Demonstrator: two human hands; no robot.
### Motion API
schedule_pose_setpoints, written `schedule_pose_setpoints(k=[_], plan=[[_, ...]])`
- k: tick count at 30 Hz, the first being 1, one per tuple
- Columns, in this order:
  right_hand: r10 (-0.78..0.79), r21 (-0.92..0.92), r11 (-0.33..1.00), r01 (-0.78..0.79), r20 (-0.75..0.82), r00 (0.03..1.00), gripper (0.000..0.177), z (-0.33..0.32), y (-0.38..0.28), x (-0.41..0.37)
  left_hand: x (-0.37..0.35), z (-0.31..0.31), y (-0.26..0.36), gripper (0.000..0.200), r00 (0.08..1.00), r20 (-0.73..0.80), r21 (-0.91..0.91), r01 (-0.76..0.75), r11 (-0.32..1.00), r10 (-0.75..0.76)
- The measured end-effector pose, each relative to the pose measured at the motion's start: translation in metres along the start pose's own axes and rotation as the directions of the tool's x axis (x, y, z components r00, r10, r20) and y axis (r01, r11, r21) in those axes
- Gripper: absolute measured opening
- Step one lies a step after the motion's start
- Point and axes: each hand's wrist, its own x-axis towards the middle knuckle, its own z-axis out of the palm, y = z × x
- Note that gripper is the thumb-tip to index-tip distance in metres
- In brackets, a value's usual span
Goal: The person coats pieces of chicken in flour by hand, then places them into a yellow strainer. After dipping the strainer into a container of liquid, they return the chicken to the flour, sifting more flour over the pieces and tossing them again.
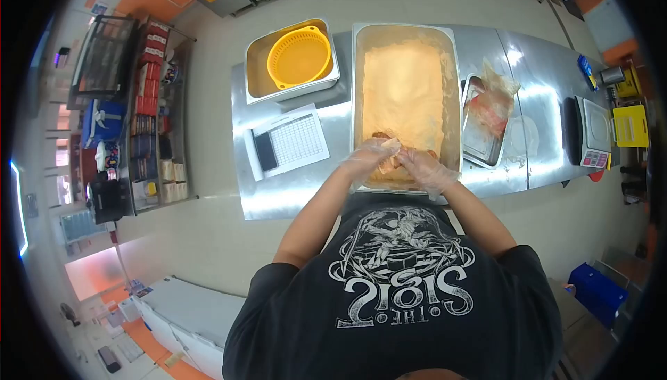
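A deep metal tray in front of me holds a layer of pale orange powder that looks like seasoned flour. Both hands wear clear plastic gloves and meet over the near end of this tray. My left hand is closed on a coated piece of meat, its fingers pinched near the top. From the other side, my right hand has its fingers closed against the same piece. Reddish-brown pieces show around the fingers, partly hidden by the hands.
Left on the steel table are a metal pan holding a yellow basket, and a white board with a grid sheet. To the right lie a smaller tray with a stained plastic bag and a scale.
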Motion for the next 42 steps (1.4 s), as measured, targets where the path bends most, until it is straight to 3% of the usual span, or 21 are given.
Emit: schedule_pose_setpoints(k=[3, 5, 8, 11, 17, 20, 23, 26, 29, 32, 35, 38, 40, 41, 42], plan=[[-0.1, -0.166, 0.982, 0.088, -0.07, 0.993, 0.046, 0.001, 0.0, 0.008, 0.003, -0.001, 0.001, 0.052, 0.992, -0.08, -0.037, -0.1, 0.994, 0.097], [-0.072, -0.256, 0.966, 0.038, -0.127, 0.989, 0.048, 0.013, 0.006, 0.002, -0.002, 0.009, -0.007, 0.051, 0.981, -0.175, -0.09, -0.105, 0.99, 0.088], [0.093, -0.203, 0.974, -0.101, -0.048, 0.995, 0.053, 0.008, -0.022, -0.016, 0.011, 0.009, -0.038, 0.051, 0.972, -0.224, 0.005, -0.067, 0.998, 0.066], [-0.112, -0.097, 0.991, 0.091, -0.233, 0.966, 0.051, 0.032, 0.022, -0.006, 0.012, 0.011, -0.045, 0.054, 0.964, -0.232, -0.151, -0.17, 0.974, 0.133], [-0.092, 0.161, 0.975, 0.15, -0.318, 0.944, 0.045, 0.042, 0.013, -0.005, 0.011, 0.015, -0.047, 0.052, 0.976, -0.159, -0.375, -0.199, 0.905, 0.148], [-0.04, 0.182, 0.977, 0.114, -0.365, 0.93, 0.045, 0.054, 0.022, -0.004, 0.002, 0.025, -0.035, 0.044, 0.952, -0.28, -0.311, -0.215, 0.926, 0.127], [-0.021, 0.209, 0.972, 0.107, -0.377, 0.926, 0.043, 0.065, 0.035, 0.0, 0.022, 0.016, -0.072, 0.038, 0.907, -0.321, -0.153, -0.335, 0.93, 0.274], [-0.007, 0.241, 0.964, 0.11, -0.393, 0.92, 0.042, 0.06, 0.0, -0.01, 0.008, 0.017, -0.053, 0.035, 0.953, -0.24, -0.23, -0.242, 0.943, 0.186], [-0.134, -0.03, 0.991, 0.131, -0.307, 0.942, 0.035, 0.053, -0.009, -0.019, 0.003, 0.013, -0.06, 0.031, 0.882, -0.293, 0.19, -0.324, 0.927, 0.369], [-0.14, -0.245, 0.965, 0.09, -0.192, 0.971, 0.03, 0.057, 0.002, -0.019, -0.012, 0.022, -0.047, 0.028, 0.815, -0.337, 0.256, -0.402, 0.879, 0.471], [-0.292, -0.378, 0.903, 0.203, -0.194, 0.937, 0.029, 0.056, -0.006, -0.02, -0.02, 0.02, -0.039, 0.026, 0.686, -0.294, 0.549, -0.449, 0.705, 0.666], [-0.281, -0.393, 0.897, 0.201, -0.157, 0.947, 0.03, 0.063, 0.01, -0.014, -0.022, 0.017, -0.038, 0.027, 0.65, -0.247, 0.646, -0.442, 0.622, 0.718], [-0.155, -0.315, 0.945, 0.088, -0.193, 0.969, 0.029, 0.06, 0.007, -0.013, -0.025, 0.019, -0.034, 0.027, 0.704, -0.312, 0.582, -0.389, 0.714, 0.638], [-0.164, -0.291, 0.952, 0.097, -0.215, 0.963, 0.029, 0.057, 0.006, -0.011, -0.025, 0.02, -0.031, 0.027, 0.724, -0.343, 0.548, -0.363, 0.754, 0.598], [-0.173, -0.266, 0.958, 0.107, -0.237, 0.956, 0.029, 0.053, 0.001, -0.01, -0.022, 0.02, -0.033, 0.027, 0.772, -0.406, 0.394, -0.334, 0.856, 0.488]])
